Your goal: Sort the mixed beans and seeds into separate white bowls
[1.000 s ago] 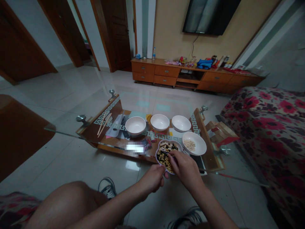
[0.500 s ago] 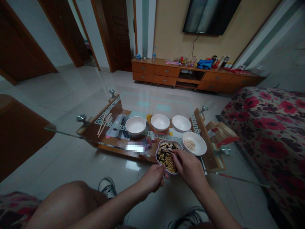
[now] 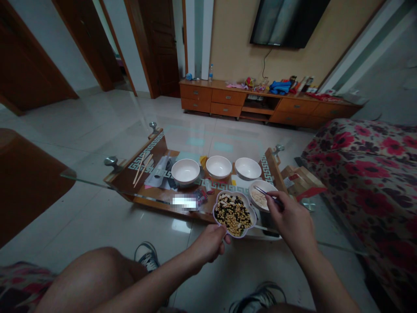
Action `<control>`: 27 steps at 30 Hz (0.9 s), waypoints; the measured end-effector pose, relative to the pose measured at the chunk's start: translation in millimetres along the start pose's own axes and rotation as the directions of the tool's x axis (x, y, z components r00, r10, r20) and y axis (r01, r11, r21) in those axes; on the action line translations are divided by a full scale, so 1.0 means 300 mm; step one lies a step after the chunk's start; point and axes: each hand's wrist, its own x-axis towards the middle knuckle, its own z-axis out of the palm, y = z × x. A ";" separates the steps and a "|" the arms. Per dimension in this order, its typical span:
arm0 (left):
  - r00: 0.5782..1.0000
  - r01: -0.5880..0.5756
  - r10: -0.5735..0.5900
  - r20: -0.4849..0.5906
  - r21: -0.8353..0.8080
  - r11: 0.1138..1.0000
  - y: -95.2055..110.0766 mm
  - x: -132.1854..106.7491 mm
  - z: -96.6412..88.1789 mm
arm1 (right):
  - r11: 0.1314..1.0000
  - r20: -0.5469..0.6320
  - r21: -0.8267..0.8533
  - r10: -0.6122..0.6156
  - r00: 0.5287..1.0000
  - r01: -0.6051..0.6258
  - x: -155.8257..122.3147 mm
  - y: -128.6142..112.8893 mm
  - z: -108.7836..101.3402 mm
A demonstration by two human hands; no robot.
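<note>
My left hand point(image 3: 213, 241) is closed on the near rim of a flower-shaped dish point(image 3: 252, 219). Mixed yellow beans, black beans and pale flat pieces fill this dish. In my right hand point(image 3: 293, 217) is a pair of dark tweezers point(image 3: 261, 191), pinched between the fingers. Their tips point into the white bowl at the right point(image 3: 272, 188), over a small heap of pale pieces point(image 3: 258, 199). Whether the tips grip a piece is too small to tell. Behind stand three more white bowls, the left one point(image 3: 185, 171), the middle one point(image 3: 219, 167) and the right one point(image 3: 248, 168).
The bowls stand on a glass-topped table point(image 3: 94, 184). Two chopsticks point(image 3: 143, 171) and plastic packaging point(image 3: 158, 171) show at its left. A cardboard box point(image 3: 301, 180) is beside its right end, near a flowered sofa point(image 3: 368, 152). A low cabinet point(image 3: 228, 102) lines the wall.
My right hand has moved right, from over the flower-shaped dish to the white bowl beside it, with the tweezers now plainly visible. My left hand and the dish have stayed put.
</note>
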 end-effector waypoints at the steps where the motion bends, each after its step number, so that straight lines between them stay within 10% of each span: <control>1: 1.000 0.000 0.000 -0.002 -0.001 1.000 -0.002 0.002 -0.001 | 0.999 0.002 -0.013 0.030 1.000 -0.030 0.003 0.004 -0.006; 27: 1.000 0.022 -0.022 -0.002 0.009 1.000 0.010 -0.003 0.001 | 0.963 0.003 -0.152 0.225 0.974 -0.222 -0.003 -0.005 -0.007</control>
